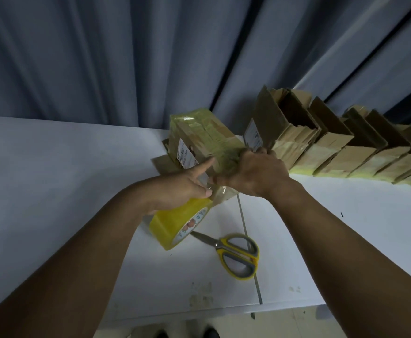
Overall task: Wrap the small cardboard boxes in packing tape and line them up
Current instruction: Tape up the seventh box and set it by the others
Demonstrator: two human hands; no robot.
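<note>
Your left hand [190, 186] grips the yellow roll of packing tape [175, 228], index finger straight against the tape-wrapped brown cardboard box [207, 135] mid-table, apparently to press the strip down, while your right hand [255, 174] curls round its near end to steady it, just left of the row of lined-up boxes [346, 152].

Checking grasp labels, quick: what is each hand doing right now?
Left hand: grips the tape roll, index finger extended.
Right hand: curled round the taped box, at its near end.

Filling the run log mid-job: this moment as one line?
step: taping box | left hand: holds tape roll | right hand: grips box | scissors: on table | row of boxes: lined up, right side
</note>
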